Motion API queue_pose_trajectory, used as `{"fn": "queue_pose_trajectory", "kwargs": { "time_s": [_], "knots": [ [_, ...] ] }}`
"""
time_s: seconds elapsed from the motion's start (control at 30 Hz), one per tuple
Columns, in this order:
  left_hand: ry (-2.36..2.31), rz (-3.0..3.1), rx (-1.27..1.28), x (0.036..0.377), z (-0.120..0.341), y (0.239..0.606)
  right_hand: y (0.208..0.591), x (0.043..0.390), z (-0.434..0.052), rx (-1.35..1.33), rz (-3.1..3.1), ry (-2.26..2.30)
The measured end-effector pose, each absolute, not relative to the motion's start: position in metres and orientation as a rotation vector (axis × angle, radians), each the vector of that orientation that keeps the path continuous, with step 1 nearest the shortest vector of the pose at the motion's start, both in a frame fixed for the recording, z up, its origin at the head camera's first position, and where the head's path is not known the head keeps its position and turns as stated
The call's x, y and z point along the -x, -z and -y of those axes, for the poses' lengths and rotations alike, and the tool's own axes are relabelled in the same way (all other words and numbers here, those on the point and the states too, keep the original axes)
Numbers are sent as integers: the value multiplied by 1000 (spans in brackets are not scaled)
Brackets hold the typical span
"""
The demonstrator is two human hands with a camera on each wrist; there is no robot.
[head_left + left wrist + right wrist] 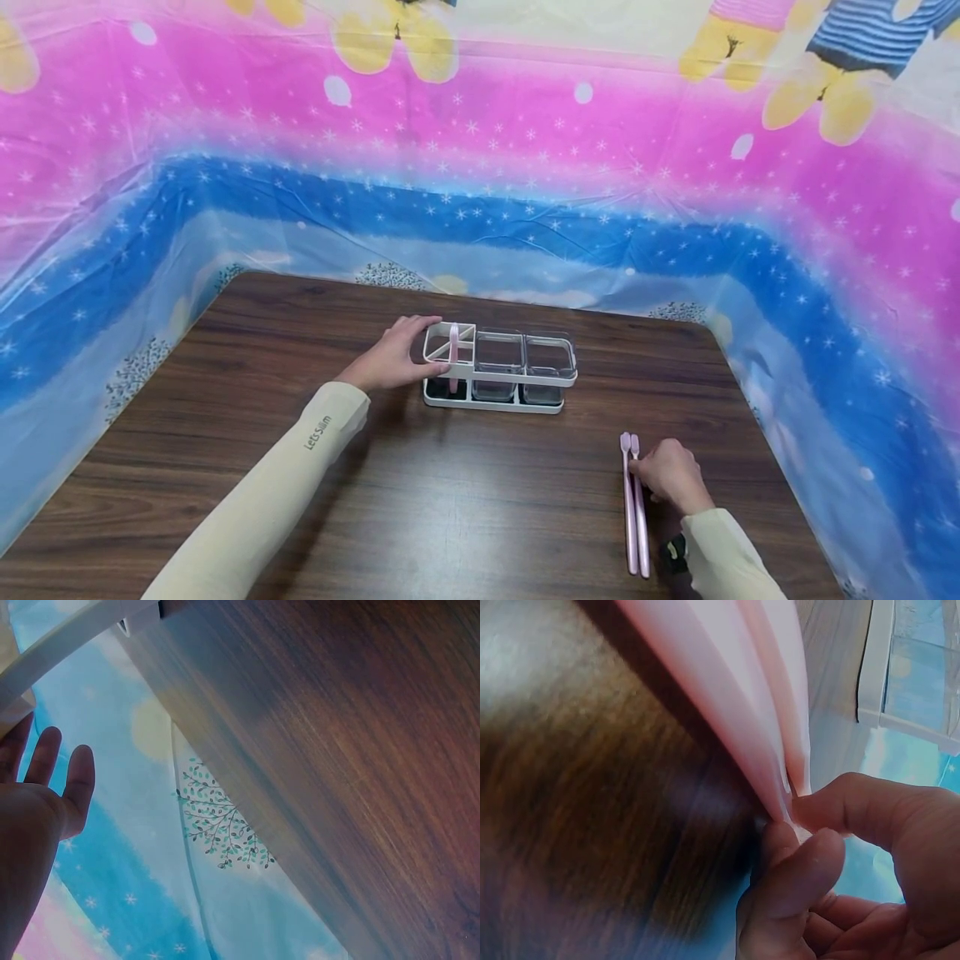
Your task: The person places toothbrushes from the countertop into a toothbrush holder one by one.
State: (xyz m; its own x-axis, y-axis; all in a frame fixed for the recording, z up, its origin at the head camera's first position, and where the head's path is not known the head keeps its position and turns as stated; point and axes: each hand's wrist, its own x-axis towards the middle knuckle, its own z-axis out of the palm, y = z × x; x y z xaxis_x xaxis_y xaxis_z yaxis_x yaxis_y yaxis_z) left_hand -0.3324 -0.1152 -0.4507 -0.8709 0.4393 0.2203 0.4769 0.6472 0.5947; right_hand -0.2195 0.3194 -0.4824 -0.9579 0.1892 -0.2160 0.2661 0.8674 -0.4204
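L grip (pixel 392 357) clasps holder (pixel 498 377) end, prob. to steady it; R grip (pixel 670 473) pinches toothbrush (pixel 640 525) nr tip, rt of holder.

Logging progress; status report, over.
Left hand grips white plastic two-tier rack; pink plastic toothbrush upright inside. Right hand pinches at two pink toothbrushes, side by side. No obstacle seen.

white two-tier clear-cupped rack (pixel 495 406): upright | pink toothbrush (pixel 453 340): in left compartment | two pink toothbrushes (pixel 629 500): side by side, rightward
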Motion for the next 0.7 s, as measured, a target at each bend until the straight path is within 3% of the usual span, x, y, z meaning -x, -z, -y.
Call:
{"fn": "queue_pose_trajectory", "kwargs": {
  "time_s": [0.7],
  "knots": [
    [1034,2807,763,331,114,449,470,221,-325,-365,-2900,644]
  ]
}}
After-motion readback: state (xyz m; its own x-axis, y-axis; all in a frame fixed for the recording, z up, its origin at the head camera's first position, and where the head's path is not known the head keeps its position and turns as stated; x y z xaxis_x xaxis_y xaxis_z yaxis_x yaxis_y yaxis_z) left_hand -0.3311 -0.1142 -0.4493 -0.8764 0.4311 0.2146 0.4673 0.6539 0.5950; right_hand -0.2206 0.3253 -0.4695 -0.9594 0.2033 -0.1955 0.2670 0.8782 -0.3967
